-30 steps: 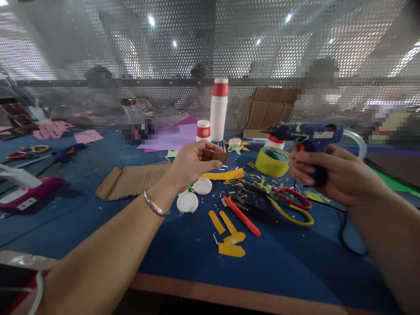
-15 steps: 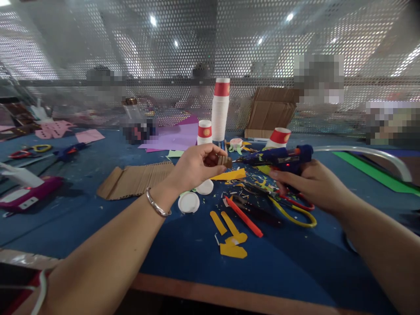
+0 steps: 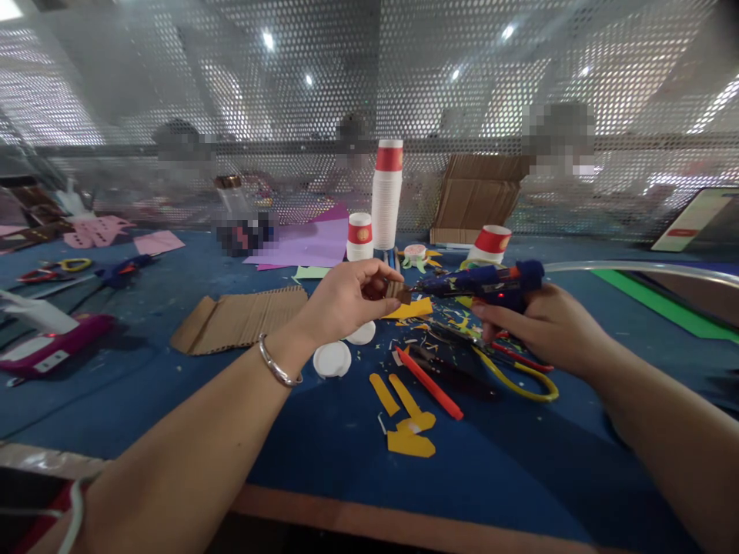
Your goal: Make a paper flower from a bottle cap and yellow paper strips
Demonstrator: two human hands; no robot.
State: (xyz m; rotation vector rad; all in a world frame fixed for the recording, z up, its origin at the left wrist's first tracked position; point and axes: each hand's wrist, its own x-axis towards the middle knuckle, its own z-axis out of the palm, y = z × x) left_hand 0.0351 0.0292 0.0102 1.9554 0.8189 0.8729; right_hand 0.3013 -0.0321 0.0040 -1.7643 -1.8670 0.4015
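Observation:
My left hand (image 3: 349, 300) pinches a small piece of corrugated cardboard (image 3: 398, 292) above the middle of the table. In my right hand (image 3: 534, 319) is a blue hot glue gun (image 3: 490, 280), gripped by its handle, with a red light lit and a clear glue stick (image 3: 635, 267) curving out of its back. The gun's nozzle points left and meets or nearly meets the cardboard's edge. Below the hands lie a red marker (image 3: 430, 383), yellow paper pieces (image 3: 411, 444), white round lids (image 3: 332, 359) and yellow-handled scissors (image 3: 519, 385).
A tall stack of paper cups (image 3: 386, 200) stands at the back, with shorter cups (image 3: 489, 242) to its right. A flat cardboard sheet (image 3: 248, 317) lies left of my left hand. Farther left are a purple power strip (image 3: 63, 345) and another glue gun (image 3: 124, 269). A perforated metal screen (image 3: 277, 100) closes the back.
My left hand has turned the cardboard piece slightly and shifted a little right. The glue gun has edged left and down a little, and its glue stick now stretches straighter to the right.

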